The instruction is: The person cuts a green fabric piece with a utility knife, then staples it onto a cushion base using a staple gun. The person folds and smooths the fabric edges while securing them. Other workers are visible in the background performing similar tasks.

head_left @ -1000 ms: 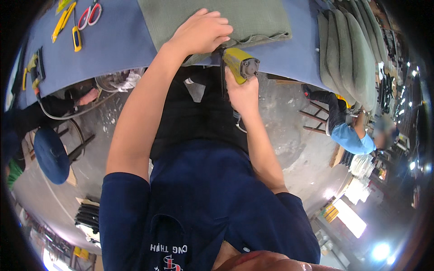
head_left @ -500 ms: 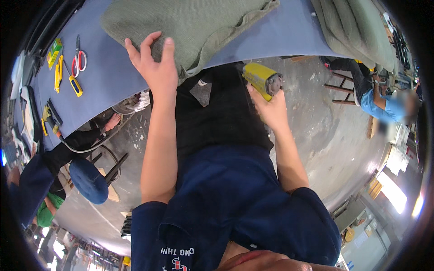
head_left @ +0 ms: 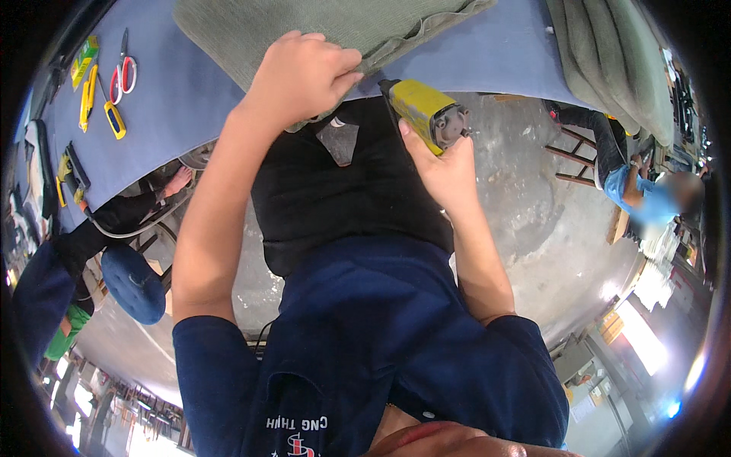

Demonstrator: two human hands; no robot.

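My left hand (head_left: 308, 76) lies on the near edge of a grey-green fabric cushion (head_left: 289, 23). Its fingers are curled, gripping the fabric at the seam. In my right hand (head_left: 449, 171) is a yellow staple gun (head_left: 426, 107) with a dark nose and a worn, round grey end cap. The gun's nose points up and left toward the table edge, close to the cushion's seam but apart from my left hand. Below my left hand, a small dark grey flat piece (head_left: 337, 142) shows against my black trousers.
On the blue-grey table (head_left: 164, 114) lie red-handled scissors (head_left: 122, 76), a yellow cutter (head_left: 87, 99), a yellow screwdriver (head_left: 114, 120) and a green-yellow box (head_left: 84, 61). A hosed tool (head_left: 74, 171) sits farther left. Folded fabric (head_left: 601, 53) hangs at right. Co-workers sit on both sides, with a blue stool (head_left: 133, 283).
My left hand has moved right along the cushion edge, and its spread fingers have curled onto the fabric. The staple gun has come slightly left and up, nearer the cushion.
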